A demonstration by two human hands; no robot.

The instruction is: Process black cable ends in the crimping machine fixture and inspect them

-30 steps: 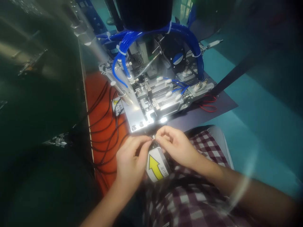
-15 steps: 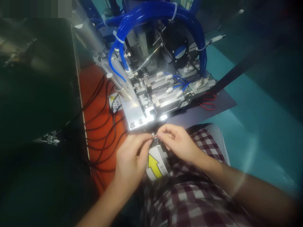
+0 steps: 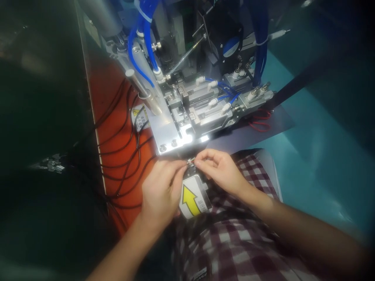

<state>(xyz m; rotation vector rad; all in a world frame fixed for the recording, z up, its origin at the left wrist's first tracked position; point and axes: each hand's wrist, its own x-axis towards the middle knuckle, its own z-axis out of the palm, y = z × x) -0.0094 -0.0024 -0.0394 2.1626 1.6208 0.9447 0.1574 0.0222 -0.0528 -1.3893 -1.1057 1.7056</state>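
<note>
Close in front of the machine, my left hand (image 3: 161, 187) pinches a small shiny metal piece (image 3: 189, 161) between thumb and forefinger. My right hand (image 3: 219, 168) is closed too, its thumb and forefinger tips pressed on a thin, reddish end beside that metal piece; its exact kind is too small to tell. The fingertips of both hands almost meet. Just below them sits a white label with a yellow arrow (image 3: 191, 200). Right above the hands is the bright front edge of a metal plate (image 3: 166, 132) on the machine.
Small air cylinders (image 3: 208, 107) with white fittings and blue tubes (image 3: 149, 50) stand on the machine. Black cables (image 3: 125, 154) cross the orange surface (image 3: 115, 128) at left, near a pile of metal connectors (image 3: 52, 164). A checkered garment (image 3: 234, 242) covers my lap.
The view has shifted, so the machine looks larger and its upper tubes are cut off. Both hands keep their pinch, with slightly more of the metal piece showing between the fingertips.
</note>
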